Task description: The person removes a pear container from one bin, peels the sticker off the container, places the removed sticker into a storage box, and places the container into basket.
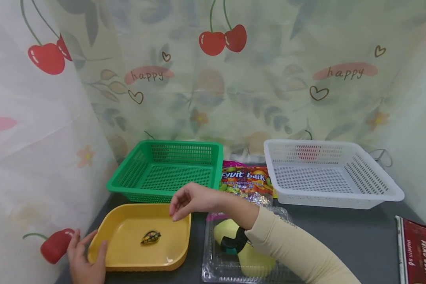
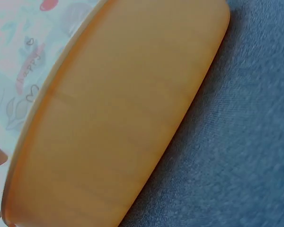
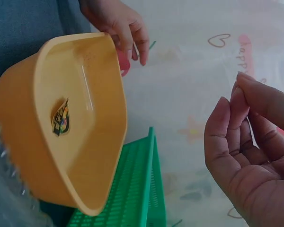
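Observation:
A yellow tray (image 1: pixel 127 221) stands at the front left, with a small dark packet (image 1: pixel 150 237) with yellow and multicoloured print lying on its floor. My left hand (image 1: pixel 85 256) is at the tray's front left corner, fingers spread and loosely bent beside the rim. In the right wrist view, the left hand's fingers hang just past the tray's edge. Over the tray's back right corner is my right hand (image 1: pixel 191 201). Its fingers are curled and the thumb tip meets a fingertip (image 3: pixel 241 82); nothing shows between them.
Behind the tray is a green basket (image 1: pixel 170 173); a white basket (image 1: pixel 312 177) stands back right. Between them lies a fruit chews bag (image 1: pixel 245 177). A clear plastic box (image 1: pixel 213 264) with pale yellow contents sits under my right forearm. A red spaghetti pack (image 1: pixel 420 250) lies far right.

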### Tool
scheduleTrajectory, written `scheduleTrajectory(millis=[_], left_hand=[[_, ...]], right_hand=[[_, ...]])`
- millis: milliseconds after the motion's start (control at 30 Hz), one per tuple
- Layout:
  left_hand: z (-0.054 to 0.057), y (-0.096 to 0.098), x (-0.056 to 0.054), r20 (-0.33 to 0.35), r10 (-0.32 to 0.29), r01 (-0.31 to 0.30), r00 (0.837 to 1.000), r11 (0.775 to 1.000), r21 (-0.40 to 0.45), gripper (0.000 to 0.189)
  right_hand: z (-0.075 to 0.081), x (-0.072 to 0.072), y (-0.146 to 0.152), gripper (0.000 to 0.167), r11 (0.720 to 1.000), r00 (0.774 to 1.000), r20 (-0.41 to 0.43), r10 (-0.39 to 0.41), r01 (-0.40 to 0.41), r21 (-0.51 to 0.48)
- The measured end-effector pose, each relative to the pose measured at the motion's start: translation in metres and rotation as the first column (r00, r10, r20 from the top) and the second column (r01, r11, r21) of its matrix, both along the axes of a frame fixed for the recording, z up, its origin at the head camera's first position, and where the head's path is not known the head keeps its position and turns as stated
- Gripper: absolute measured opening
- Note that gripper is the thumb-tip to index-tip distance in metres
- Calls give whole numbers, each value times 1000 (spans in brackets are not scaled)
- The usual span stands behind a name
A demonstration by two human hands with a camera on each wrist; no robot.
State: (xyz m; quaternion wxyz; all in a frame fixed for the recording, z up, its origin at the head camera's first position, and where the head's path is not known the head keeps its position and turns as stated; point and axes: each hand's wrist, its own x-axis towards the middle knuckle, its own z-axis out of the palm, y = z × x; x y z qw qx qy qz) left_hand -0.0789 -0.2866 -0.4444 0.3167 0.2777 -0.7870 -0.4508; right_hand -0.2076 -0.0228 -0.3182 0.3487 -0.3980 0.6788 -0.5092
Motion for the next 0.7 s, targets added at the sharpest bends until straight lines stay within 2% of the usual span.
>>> scheduleTrajectory(millis=[33,133,267,300,400,467,633,700], left_hand=[[1,2,1,-20,11,-11,1000,1000,-3,36],[4,10,4,-7,9,-9,1000,999,-36,34],[6,21,7,-43,-59,53,997,990,-134,30],[6,24,8,-72,-75,62,995,984,-168,29],[9,32,9,-161,-113,70,980,965,-251,30],[11,37,9,-221,-137,67,966,953,-297,33],[15,45,11,-269,-199,100,942,934,-343,35],[16,47,11,-292,-237,120,927,923,-366,36]], right_hand=[[0,0,4,12,1000,1000,-2,-8,8,-1],[-1,0,15,12,999,999,-11,-32,31,-10],[-2,0,30,10,998,998,-10,-64,64,-30],[-2,0,34,10,997,997,-8,-72,71,-38],[-2,2,46,11,992,994,6,-108,108,-59],[-3,3,53,13,989,992,14,-126,127,-72],[-7,7,71,18,986,989,36,-145,148,-84],[-8,9,79,21,985,988,44,-147,150,-86]])
